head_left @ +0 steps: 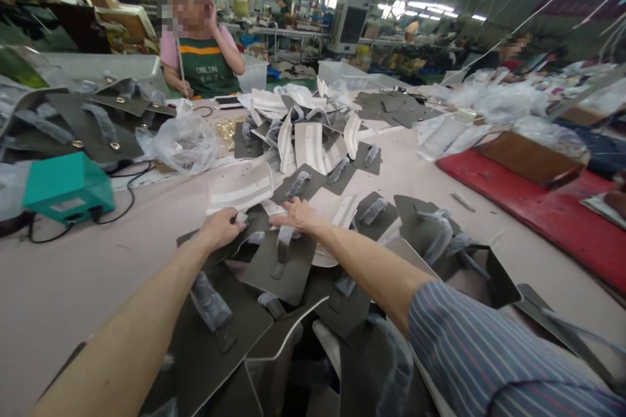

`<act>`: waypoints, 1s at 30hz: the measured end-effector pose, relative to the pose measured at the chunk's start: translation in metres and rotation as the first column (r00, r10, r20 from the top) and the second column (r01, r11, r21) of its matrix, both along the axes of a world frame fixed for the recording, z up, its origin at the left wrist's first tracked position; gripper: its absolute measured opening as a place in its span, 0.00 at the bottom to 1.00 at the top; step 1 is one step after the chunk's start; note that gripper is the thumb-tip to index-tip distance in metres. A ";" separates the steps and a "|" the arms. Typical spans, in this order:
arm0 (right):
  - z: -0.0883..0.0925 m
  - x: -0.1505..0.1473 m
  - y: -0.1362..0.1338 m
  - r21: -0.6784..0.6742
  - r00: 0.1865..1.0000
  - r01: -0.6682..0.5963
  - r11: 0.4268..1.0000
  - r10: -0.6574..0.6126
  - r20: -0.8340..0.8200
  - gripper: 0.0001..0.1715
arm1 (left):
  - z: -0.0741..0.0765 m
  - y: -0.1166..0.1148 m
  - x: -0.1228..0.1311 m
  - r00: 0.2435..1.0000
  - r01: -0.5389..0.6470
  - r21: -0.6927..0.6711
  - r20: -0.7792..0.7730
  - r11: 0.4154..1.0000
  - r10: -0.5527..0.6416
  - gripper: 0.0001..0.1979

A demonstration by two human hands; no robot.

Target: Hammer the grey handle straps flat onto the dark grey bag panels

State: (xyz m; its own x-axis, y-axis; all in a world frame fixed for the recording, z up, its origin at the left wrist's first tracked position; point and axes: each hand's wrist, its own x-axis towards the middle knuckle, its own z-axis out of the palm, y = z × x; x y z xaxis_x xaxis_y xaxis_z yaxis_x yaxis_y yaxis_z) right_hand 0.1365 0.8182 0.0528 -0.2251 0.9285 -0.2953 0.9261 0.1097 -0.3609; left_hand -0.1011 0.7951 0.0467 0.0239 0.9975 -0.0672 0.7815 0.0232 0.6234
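A heap of dark grey-green bag panels (288,267), several with handles wrapped in clear plastic, spreads across the table in front of me. My left hand (222,228) is closed at the heap's left side, its fingertips pinching the edge of a dark panel beside a small pale bit. To its right, my right hand (299,216) reaches in with fingers bent over a panel's pale edge, just above a plastic-wrapped handle (285,241). Its fingertips are partly hidden. Behind my left hand lies a curved, white-striped backing piece (242,187), with another striped piece (337,208) by my right wrist.
More striped pieces and panels pile up farther back (310,143). At left are a teal box (68,186) with black cables and a clear plastic bag (186,143). A red board (528,208) bearing a brown panel (533,159) lies right. Across the table sits a person (203,65).
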 end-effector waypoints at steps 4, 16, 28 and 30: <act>-0.013 -0.003 -0.035 -0.015 1.000 -0.012 1.000 0.013 0.005 0.39 | -0.011 -0.028 -0.004 0.967 0.143 -0.064 -0.205 0.988 -0.154 0.11; -0.004 -0.024 -0.209 -0.110 0.996 -0.080 0.991 0.076 -0.040 0.43 | -0.028 -0.229 -0.015 0.939 0.046 -0.100 -0.335 0.994 -0.077 0.18; 0.026 -0.004 -0.178 -0.085 0.890 0.247 0.965 -0.260 -0.375 0.22 | -0.072 -0.387 -0.018 0.869 0.042 0.137 -0.494 0.990 0.031 0.15; 0.029 0.002 -0.121 -0.080 0.866 0.312 0.947 -0.318 -0.385 0.23 | -0.077 -0.387 -0.016 0.856 0.053 0.184 -0.515 0.981 0.051 0.15</act>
State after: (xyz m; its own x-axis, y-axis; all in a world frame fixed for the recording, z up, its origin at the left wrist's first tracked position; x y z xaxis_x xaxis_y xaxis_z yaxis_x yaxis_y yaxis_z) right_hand 0.1389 0.6977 0.0815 -0.0209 0.9656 -0.2593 0.6958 -0.1722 -0.6972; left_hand -0.1172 0.4084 -0.0304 0.0383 0.9926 0.1151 0.9909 -0.0526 0.1239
